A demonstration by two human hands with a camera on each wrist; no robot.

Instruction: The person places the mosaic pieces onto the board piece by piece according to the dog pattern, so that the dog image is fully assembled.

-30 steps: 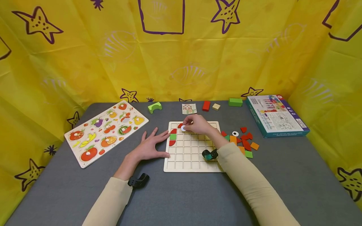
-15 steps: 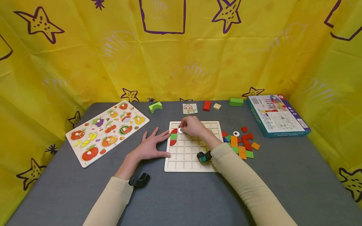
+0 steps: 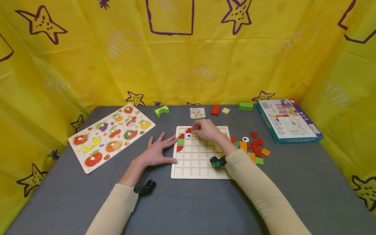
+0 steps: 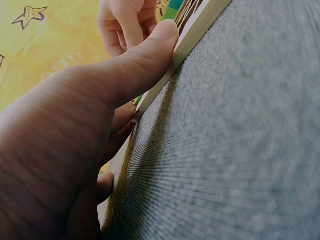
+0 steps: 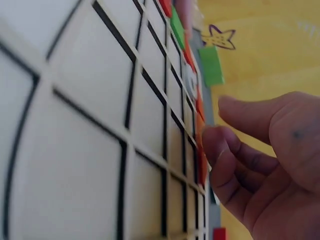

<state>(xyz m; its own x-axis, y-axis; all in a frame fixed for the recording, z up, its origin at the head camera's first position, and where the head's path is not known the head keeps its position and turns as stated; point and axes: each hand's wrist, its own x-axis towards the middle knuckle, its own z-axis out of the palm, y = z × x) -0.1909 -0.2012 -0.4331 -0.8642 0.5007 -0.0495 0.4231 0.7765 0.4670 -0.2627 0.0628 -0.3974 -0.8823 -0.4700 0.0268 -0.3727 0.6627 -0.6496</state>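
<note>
Grey tabletop (image 3: 182, 209) with a pale wooden grid board (image 3: 195, 156) near its middle. At the board's nine o'clock edge, a left hand (image 3: 155, 153) touches, fingers spread; near twelve, a right hand (image 3: 207, 130) hovers, fingers bent, thumb and forefinger parted. Loose coloured pieces (image 3: 243, 146) lie at three o'clock; a white eye disc (image 3: 188, 135) sits at eleven.

Table (image 3: 188, 205): gray top
Left side: fruit board (image 3: 108, 139)
Middle: grid board (image 3: 202, 156)
Right side: bright flat shapes (image 3: 257, 150), picture box (image 3: 289, 120)
Back: blocks (image 3: 215, 110), little card (image 3: 197, 113)
</note>
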